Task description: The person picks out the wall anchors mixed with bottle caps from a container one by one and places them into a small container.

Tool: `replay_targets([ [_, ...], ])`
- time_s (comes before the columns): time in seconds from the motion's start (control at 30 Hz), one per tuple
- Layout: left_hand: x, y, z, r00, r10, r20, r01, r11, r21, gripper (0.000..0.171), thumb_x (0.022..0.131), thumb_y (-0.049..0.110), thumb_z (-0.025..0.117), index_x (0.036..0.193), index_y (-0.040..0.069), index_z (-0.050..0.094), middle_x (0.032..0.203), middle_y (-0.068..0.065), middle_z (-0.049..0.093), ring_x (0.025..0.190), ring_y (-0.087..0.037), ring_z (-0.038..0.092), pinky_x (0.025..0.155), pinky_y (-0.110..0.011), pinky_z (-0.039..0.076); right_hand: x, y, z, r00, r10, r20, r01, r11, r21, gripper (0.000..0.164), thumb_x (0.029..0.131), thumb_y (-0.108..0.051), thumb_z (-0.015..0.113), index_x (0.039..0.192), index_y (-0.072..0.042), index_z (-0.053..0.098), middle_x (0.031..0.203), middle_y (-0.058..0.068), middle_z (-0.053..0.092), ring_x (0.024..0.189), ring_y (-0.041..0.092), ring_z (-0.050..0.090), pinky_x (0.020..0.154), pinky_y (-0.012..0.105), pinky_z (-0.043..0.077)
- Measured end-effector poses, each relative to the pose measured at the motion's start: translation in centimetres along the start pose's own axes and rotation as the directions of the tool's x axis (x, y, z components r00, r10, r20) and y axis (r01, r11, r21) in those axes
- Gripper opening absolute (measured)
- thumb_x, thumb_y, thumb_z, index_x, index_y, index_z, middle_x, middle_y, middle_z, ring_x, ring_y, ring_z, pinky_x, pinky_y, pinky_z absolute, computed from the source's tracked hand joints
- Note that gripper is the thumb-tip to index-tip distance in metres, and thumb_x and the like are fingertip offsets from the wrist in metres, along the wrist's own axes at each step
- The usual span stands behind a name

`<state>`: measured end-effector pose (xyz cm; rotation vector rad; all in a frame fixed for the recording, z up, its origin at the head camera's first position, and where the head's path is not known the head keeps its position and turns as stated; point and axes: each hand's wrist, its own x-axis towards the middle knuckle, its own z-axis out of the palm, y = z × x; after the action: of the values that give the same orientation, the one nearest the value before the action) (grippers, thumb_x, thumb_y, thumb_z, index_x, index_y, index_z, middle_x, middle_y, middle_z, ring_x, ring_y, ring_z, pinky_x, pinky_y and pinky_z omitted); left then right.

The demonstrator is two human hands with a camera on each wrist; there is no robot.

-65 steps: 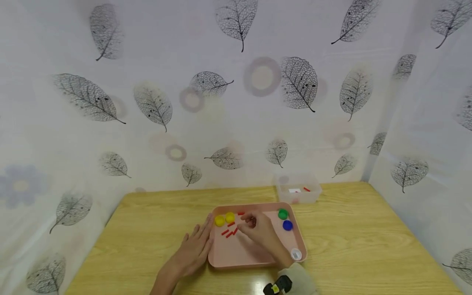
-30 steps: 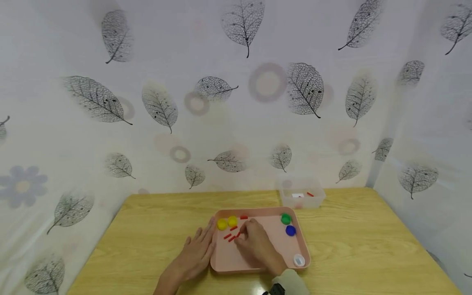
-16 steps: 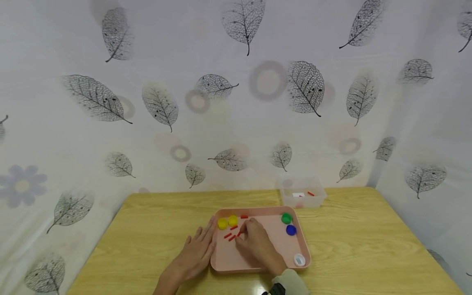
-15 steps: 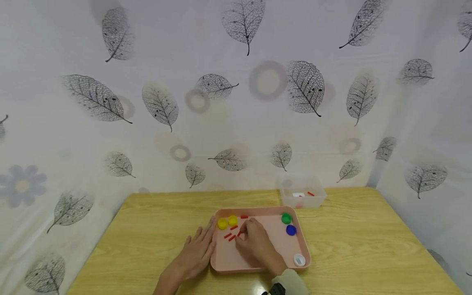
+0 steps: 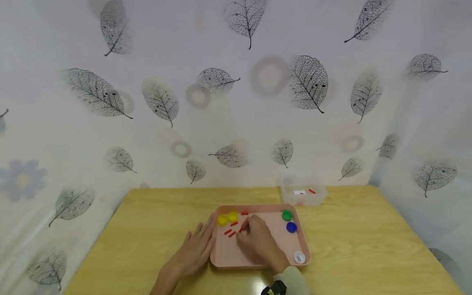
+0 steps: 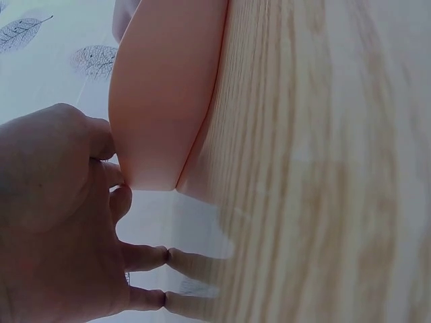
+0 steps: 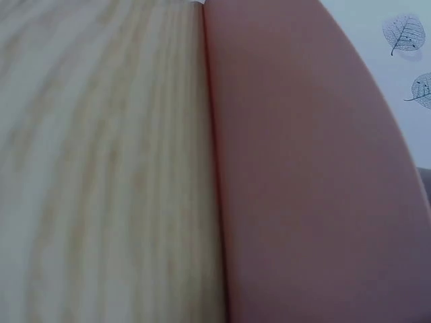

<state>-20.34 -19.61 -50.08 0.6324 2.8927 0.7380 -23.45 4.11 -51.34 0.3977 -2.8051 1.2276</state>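
Over the pink tray (image 5: 258,262), my right hand (image 5: 258,237) pinches a short red stick (image 5: 241,230) between thumb and fingertips. Several more red sticks (image 5: 228,232) lie on the tray floor to its left, and one red stick (image 5: 245,213) lies near the back wall. My left hand (image 5: 194,249) rests with straight fingers along the tray's left side. In the left wrist view, the left hand (image 6: 60,215) has its fingers at the tray wall (image 6: 161,101) and on the table. The right wrist view shows mostly the tray's outer wall (image 7: 316,168); the right hand's fingers are hidden there.
Yellow round caps (image 5: 222,220) sit in the tray's back left corner. A green cap (image 5: 287,215) and a blue cap (image 5: 291,227) are at the right, with a white round piece (image 5: 299,257) at front right. Behind stands a clear box (image 5: 304,196) holding red sticks.
My right hand has come down from above the sticks, its fingers closing on one red stick, which has shifted slightly right. My left hand keeps its place beside the tray.
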Motion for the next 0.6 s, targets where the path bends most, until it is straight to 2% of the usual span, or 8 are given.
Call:
replay_targets([
  [0.23,0.1,0.0,0.1,1.000,0.003,0.019,-0.003,1.000,-0.013,0.059,0.114,0.037,0.030,0.167,0.019,0.010,0.172,0.003,0.009,0.150,-0.049,0.023,0.110,-0.079,0.016,0.0,-0.3,-1.0,1.000,-0.014,-0.007,0.014,0.999,0.037,0.017,0.085,-0.011,0.081,0.091,-0.009,0.065,0.085,-0.002,0.057,0.077,0.012,0.052,0.067,0.022,0.050],
  [0.5,-0.2,-0.1,-0.1,1.000,0.004,0.015,-0.003,1.000,-0.021,0.059,0.114,0.037,0.030,0.167,0.021,0.009,0.172,0.002,0.011,0.150,-0.050,0.023,0.110,-0.079,0.015,-0.1,0.0,-1.9,0.989,-0.116,-0.090,0.120,0.992,0.039,0.015,0.084,-0.010,0.081,0.089,-0.008,0.067,0.084,-0.001,0.061,0.075,0.014,0.055,0.067,0.023,0.051],
  [0.6,0.0,-0.1,-0.2,1.000,0.011,0.011,-0.011,1.000,-0.018,0.060,0.114,0.038,0.030,0.167,0.021,0.009,0.172,0.002,0.011,0.150,-0.049,0.023,0.111,-0.078,0.015,0.1,0.3,-2.7,0.984,-0.125,-0.124,0.131,0.991,0.041,0.015,0.085,-0.010,0.082,0.090,-0.009,0.068,0.085,-0.003,0.062,0.076,0.014,0.056,0.069,0.025,0.052],
])
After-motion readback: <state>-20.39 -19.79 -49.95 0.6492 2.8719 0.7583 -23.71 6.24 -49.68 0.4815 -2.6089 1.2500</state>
